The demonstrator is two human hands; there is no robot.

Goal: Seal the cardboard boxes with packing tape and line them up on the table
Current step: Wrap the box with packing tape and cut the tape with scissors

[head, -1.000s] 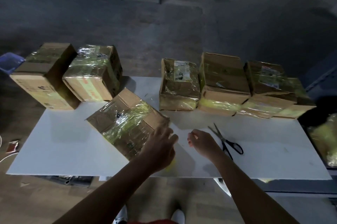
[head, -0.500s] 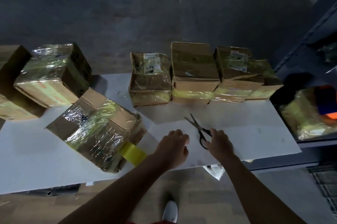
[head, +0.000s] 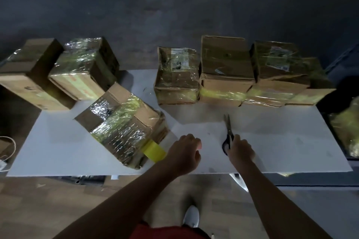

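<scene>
Head view: the skewed box point(head: 120, 126) is seen lying on the near left part of the table point(head: 281, 141), turned at an angle to the edge and wrapped in glossy film over its top. It is judged stiff at its corners yet slippery where the film is layered, and probably light enough for one hand. It is best taken by the bare cardboard ends, so that the wrap is not creased.

A strip of yellow tape point(head: 154, 151) is drawn out from its near corner toward the left hand point(head: 184, 153). That hand is held just beside the box with its fingers curled under. Whether a tape roll is gripped in it cannot be told, since the palm is hidden. The scissors point(head: 228, 131) are taken at the handles by the right hand point(head: 240, 150), with the fingers curled about the loops. The blades are closed and pointed at the row of boxes point(head: 226, 75) lined along the far edge. Two boxes point(head: 83, 69) are set apart at the far left.

Compared with a second ago, the left hand is lifted off the box's corner and the yellow strip is exposed. The scissors, then lying untouched with blades apart, are now gripped and closed.
</scene>
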